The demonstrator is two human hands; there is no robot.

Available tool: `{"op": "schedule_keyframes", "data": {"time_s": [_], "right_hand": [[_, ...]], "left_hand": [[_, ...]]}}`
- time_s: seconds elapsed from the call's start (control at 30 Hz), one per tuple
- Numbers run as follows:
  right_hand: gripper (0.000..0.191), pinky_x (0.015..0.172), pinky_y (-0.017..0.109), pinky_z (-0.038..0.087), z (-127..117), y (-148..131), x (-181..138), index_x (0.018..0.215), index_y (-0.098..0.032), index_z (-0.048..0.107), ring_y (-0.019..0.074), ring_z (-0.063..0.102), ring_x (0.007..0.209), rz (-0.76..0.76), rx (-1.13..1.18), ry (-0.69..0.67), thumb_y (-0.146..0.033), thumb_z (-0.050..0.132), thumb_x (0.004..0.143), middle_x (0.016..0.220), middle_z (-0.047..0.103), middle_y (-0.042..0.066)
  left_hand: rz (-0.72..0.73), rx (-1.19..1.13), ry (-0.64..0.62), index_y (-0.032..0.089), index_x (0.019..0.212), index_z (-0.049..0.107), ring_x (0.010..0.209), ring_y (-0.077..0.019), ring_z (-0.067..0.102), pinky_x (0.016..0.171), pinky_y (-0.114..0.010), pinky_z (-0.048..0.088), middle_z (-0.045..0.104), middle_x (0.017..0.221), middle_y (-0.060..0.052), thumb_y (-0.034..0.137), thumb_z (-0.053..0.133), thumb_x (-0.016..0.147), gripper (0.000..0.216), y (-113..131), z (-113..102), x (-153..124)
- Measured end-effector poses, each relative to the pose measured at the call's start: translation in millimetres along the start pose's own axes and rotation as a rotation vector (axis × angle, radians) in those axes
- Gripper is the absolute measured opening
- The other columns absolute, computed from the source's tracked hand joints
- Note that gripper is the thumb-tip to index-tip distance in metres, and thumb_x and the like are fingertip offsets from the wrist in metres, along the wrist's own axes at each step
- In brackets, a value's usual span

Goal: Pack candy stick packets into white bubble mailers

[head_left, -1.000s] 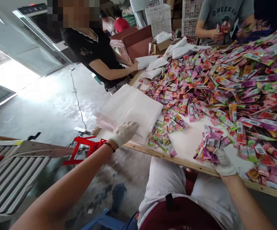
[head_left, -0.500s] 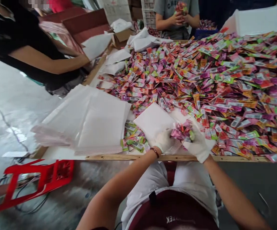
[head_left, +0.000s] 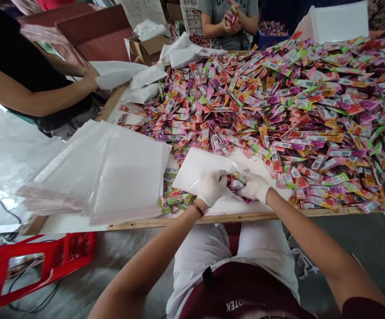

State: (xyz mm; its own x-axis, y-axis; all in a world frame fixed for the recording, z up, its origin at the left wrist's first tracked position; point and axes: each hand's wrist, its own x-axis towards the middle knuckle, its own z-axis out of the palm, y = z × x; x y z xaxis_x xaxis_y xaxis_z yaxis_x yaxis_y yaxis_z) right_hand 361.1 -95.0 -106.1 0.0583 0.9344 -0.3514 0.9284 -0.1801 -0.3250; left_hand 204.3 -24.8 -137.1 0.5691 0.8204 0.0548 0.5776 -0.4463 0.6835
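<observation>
A white plastic bag point(head_left: 195, 167) lies flat on the table in front of me, its mouth toward my right. My left hand point(head_left: 212, 188), in a white glove, is closed on the bag's mouth edge. My gloved right hand point(head_left: 255, 187) grips a bunch of small candy sachets point(head_left: 235, 180), pink, purple and green, at that mouth. How far the bunch sits inside the bag I cannot tell. Beyond both hands spreads a large heap of similar sachets point(head_left: 279, 106).
A stack of flat white bags point(head_left: 129, 173) lies to my left, with green sachets point(head_left: 175, 199) beside it. Filled-looking white bags point(head_left: 147, 77) rest farther back. A co-worker at left handles a white bag point(head_left: 112, 73); another across holds sachets. A red stool point(head_left: 42, 266) stands below left.
My right hand has brought the sachets left to the bag's mouth, and the bag has lifted open there. The left co-worker's bag has moved. The whole view has shifted slightly.
</observation>
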Motion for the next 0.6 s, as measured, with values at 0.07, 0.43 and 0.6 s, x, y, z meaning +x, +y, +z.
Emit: {"op": "schedule_keyframes", "data": {"time_s": [0.07, 0.43, 0.6], "right_hand": [[0.057, 0.081, 0.038, 0.052, 5.0, -14.2, 1.6, 0.131, -0.02, 0.055, 0.0285, 0.067, 0.099, 0.071, -0.07, 0.031, -0.038, 0.064, 0.078, 0.117, 0.067, 0.014], [0.076, 0.093, 0.044, 0.048, 28.7, -22.7, -15.4, 0.147, -0.011, 0.036, 0.0337, 0.051, 0.12, -0.034, -0.094, 0.282, -0.038, 0.064, 0.081, 0.143, 0.047, 0.022], [0.058, 0.089, 0.047, 0.047, 39.2, -19.1, -22.3, 0.14, -0.01, 0.044, 0.0349, 0.052, 0.113, -0.047, -0.19, 0.272, -0.037, 0.054, 0.09, 0.135, 0.051, 0.021]], "left_hand": [[-0.049, -0.001, 0.005, 0.016, 0.071, 0.065, 0.062, -0.0136, 0.051, 0.063, -0.026, 0.039, 0.062, 0.065, -0.002, 0.017, 0.044, 0.085, 0.026, 11.7, -6.8, 2.6], [-0.14, 0.312, 0.082, 0.02, 0.11, 0.065, 0.09, -0.0251, 0.067, 0.077, -0.034, 0.042, 0.071, 0.099, -0.012, 0.025, 0.045, 0.095, 0.025, 47.0, 2.8, -11.4], [-0.073, 0.289, 0.006, 0.018, 0.102, 0.065, 0.091, -0.0236, 0.067, 0.076, -0.031, 0.044, 0.071, 0.095, -0.01, 0.02, 0.047, 0.092, 0.021, 26.0, -3.2, 0.9]]}}
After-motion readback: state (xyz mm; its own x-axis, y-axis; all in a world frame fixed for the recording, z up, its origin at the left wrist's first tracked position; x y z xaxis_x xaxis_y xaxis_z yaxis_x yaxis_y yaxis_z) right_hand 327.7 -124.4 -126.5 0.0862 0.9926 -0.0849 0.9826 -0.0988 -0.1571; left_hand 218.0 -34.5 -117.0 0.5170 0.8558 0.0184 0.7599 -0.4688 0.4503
